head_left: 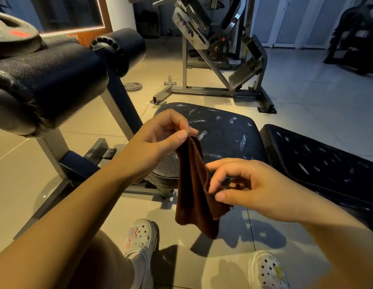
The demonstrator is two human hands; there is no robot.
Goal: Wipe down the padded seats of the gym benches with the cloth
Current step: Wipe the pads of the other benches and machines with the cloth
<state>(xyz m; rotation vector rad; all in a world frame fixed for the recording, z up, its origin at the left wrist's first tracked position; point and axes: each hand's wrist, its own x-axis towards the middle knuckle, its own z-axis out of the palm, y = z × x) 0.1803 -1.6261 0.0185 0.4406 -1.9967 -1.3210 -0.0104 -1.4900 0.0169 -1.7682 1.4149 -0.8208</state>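
The left hand pinched the top edge of the brown cloth, which hung in the air. The right hand pinched its side, just in front of the scuffed black bench seat.

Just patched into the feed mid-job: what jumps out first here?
Centre frame, the left hand pinches a dark brown cloth by its top edge while the right hand grips its side. Just behind it sits a black padded seat with worn, whitish scuffs.
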